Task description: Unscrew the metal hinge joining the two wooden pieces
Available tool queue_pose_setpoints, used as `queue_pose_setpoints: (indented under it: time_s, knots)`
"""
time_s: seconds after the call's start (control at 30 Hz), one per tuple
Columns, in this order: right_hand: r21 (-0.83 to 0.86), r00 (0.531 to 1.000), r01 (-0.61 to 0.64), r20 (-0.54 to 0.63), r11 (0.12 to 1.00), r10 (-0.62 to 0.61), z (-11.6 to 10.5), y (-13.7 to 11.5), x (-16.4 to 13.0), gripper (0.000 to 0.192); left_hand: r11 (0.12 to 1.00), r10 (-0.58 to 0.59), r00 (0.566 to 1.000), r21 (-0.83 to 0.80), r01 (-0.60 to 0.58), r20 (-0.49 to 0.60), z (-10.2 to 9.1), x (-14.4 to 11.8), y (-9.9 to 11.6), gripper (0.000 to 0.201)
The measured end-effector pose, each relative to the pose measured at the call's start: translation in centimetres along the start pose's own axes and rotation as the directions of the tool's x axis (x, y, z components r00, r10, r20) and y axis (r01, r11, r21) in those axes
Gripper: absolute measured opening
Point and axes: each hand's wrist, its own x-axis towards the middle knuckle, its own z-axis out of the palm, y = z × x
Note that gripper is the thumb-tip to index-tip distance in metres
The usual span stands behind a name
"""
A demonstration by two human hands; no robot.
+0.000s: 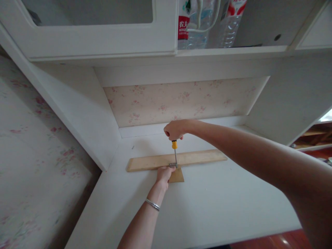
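On the white desk, back near the wall, both arms were stretched forward. Right arm came in from the right edge, long reach, with the right hand wrapped tight around the top of a screwdriver with a yellow-orange handle, held straight up and down, tip down on a small metal bracket. Left arm came up from below, silver bangle on the wrist, and the left hand was closed down on the near edge of a long wooden strip, fingers right beside the bracket. A smaller wooden piece stuck out toward the camera from under the strip, touching the left hand. Behind all that was floral wallpaper, and up on the shelf stood a couple of water bottles. White cabinet sides boxed the nook in on both sides.
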Motion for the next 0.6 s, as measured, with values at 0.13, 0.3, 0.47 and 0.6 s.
queue_pose_setpoints:
  time_s: [0.13, 0.3, 0.47, 0.6]
  knots:
    - [-0.033, 0.999, 0.004, -0.041, 0.999, -0.006, 0.2, 0.2, 0.0, 0.040, 1.000, 0.019, 1.000, 0.016, -0.019, 0.005, 0.0, 0.2, -0.2, 0.017]
    - [-0.049, 0.997, 0.006, -0.075, 0.999, -0.010, 0.2, 0.6, 0.0, 0.036, 0.998, 0.013, 1.000, 0.068, -0.013, -0.002, -0.1, 0.0, -0.1, 0.013]
    - [0.083, 0.986, 0.031, -0.163, 0.996, -0.017, -0.1, 1.9, -0.9, 0.032, 0.991, 0.009, 1.000, 0.136, -0.010, 0.010, -0.1, -0.5, 0.4, 0.012]
    - [0.184, 0.964, 0.050, -0.268, 0.982, 0.001, 0.4, 3.5, -2.3, 0.028, 0.981, 0.000, 1.000, 0.193, -0.006, 0.029, -0.2, -0.6, 0.4, 0.016]
